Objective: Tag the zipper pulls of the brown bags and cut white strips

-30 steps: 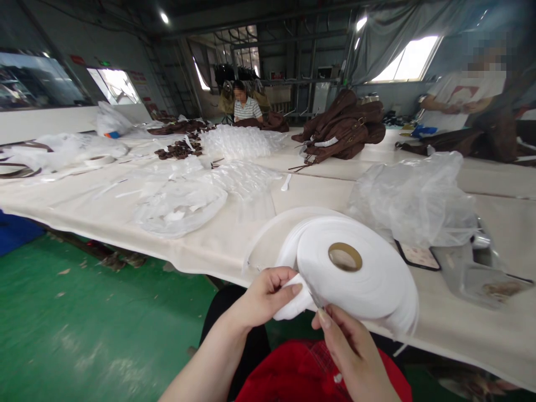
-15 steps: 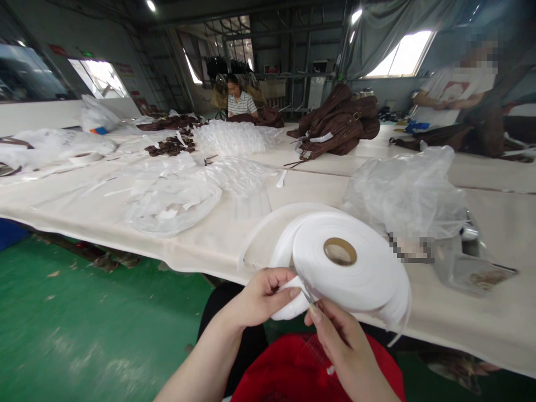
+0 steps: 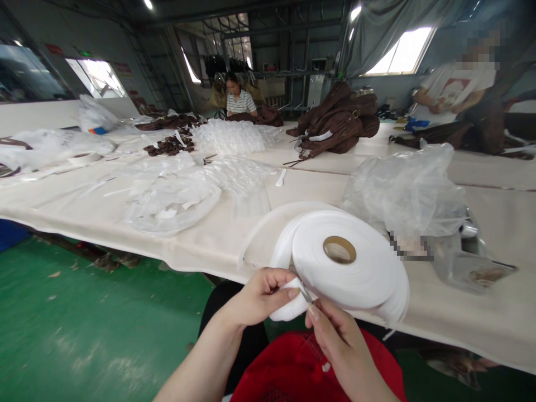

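My left hand [image 3: 266, 296] pinches a folded length of white tape [image 3: 288, 310] between thumb and fingers, just past the table's front edge. Against the tape's upper edge lies the tip of a thin metal-bladed tool [image 3: 305, 292]. My right hand [image 3: 335, 329] grips this tool; its handle is hidden in the fingers, so I cannot tell its exact kind. Right behind both hands, a large roll of white tape [image 3: 368, 268] with a brown cardboard core lies on its side at the table edge. Loose turns of the tape spread out to its left and right.
Crumpled clear plastic bags [image 3: 402, 195] lie right of the roll, others [image 3: 173, 204] to the left. Brown bags [image 3: 343, 123] are piled farther back on the cream-covered table [image 3: 201, 245]. One person [image 3: 240, 100] sits across it; another [image 3: 456, 89] stands at the right.
Both hands stay almost in place, with the blade still at the tape. The loose tape end hanging at the roll's right has shifted slightly. The standing person's arms have moved a little.
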`<state>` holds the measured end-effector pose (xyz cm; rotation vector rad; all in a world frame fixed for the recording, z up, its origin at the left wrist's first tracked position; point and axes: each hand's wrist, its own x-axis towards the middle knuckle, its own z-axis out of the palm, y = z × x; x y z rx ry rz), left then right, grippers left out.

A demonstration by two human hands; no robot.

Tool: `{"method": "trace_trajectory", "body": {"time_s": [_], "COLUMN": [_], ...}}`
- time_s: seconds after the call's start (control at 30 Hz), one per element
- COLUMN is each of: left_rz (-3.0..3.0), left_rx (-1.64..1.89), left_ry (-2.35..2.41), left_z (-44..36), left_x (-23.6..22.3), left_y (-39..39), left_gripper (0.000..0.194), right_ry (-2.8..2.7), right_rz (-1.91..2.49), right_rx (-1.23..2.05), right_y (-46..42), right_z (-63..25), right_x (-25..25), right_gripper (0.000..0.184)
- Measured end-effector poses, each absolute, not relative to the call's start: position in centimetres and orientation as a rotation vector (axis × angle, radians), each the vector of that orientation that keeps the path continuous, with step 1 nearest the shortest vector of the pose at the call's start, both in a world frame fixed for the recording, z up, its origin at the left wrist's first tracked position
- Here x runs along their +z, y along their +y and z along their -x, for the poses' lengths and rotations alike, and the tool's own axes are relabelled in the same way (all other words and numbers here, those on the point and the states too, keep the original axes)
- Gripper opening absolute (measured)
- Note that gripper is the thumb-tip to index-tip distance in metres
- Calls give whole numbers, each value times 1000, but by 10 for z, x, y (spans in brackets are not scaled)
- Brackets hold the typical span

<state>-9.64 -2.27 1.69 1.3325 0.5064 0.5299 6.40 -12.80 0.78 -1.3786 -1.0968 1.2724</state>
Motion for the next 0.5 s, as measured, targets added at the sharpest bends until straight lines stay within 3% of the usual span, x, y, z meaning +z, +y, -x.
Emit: {"method": "trace_trajectory", "body": {"time_s": [0.5], "left_rz": [-1328], "left_rx": [495], "left_ry": [470], "left_z": [95], "left_x": [22], "left_y": [-23], "left_gripper": [36], "right_ry": [-1095], "right_rz": [1331], "right_rx": [1297], "right_y": [-127], "right_z": [-65], "right_x": [4], "right_gripper": [42]}}
